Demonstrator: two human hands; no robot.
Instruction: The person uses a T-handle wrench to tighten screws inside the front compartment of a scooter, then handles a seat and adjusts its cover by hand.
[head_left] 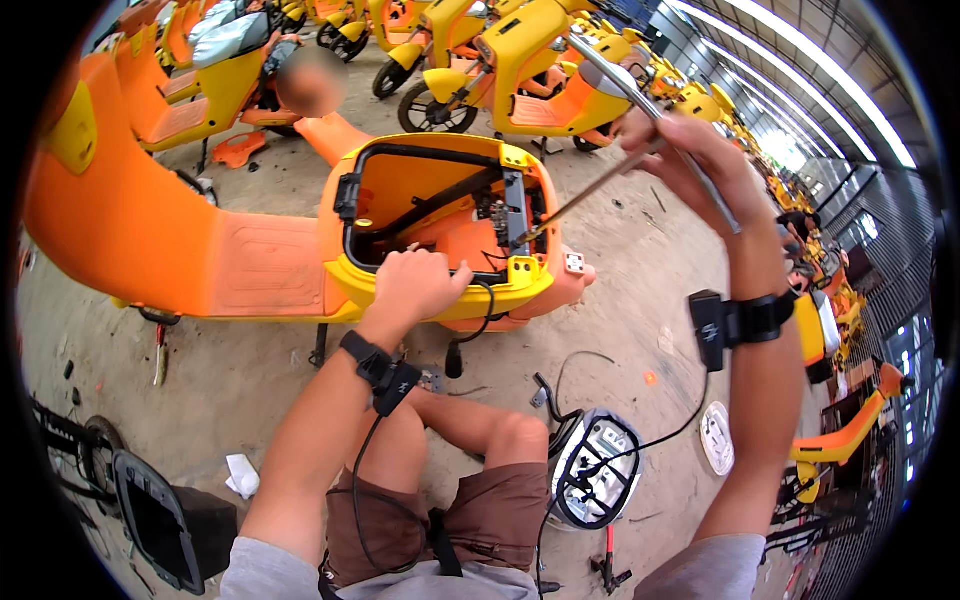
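Floor: dusty grey-tan concrete floor (620, 340) under everything, the person seated low on it
Scooter: orange-and-yellow plastic scooter (265, 260) standing crosswise ahead of the person, its footboard to the left of both hands and its rear body between and beyond them
Compartment: open, yellow-rimmed rear compartment (333, 225) with a black inner frame, just beyond the left hand and to the left of the right hand, which is raised well apart from it
Shell: white oval shell (598, 470) with a black rim, on the floor near the person's knee
Tool: long, T-shaped grey metal rod tool (590, 200), its shaft slanting down from the right hand to the compartment's right end; whether its tip touches cannot be told
Right hand: right hand (700, 155) closed around the tool near its crossbar
Left hand: left hand (420, 285) on the compartment's near rim, fingers bent, thumb apart; any grip underneath is hidden
Cable: black cable (490, 310) hanging over the near rim beside the left hand
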